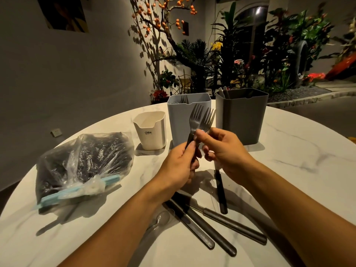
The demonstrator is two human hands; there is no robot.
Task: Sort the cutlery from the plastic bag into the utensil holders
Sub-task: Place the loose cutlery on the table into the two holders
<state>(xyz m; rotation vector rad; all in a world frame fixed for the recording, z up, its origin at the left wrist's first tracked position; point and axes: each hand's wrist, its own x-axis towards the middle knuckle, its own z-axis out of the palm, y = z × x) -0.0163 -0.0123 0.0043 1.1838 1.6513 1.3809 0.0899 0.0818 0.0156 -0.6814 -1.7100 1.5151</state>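
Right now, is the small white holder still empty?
Yes, the white holder shows only its bare inside, while forks stand in the blue holder beside it.

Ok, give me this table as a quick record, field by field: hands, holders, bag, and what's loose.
left hand: grips fork handles
right hand: pinches the forks at the neck
blue holder: forks inside
grey holder: utensil ends showing at its left corner
white holder: looks empty
bag: clipped shut, dark contents
loose on table: spoon, several dark-handled pieces
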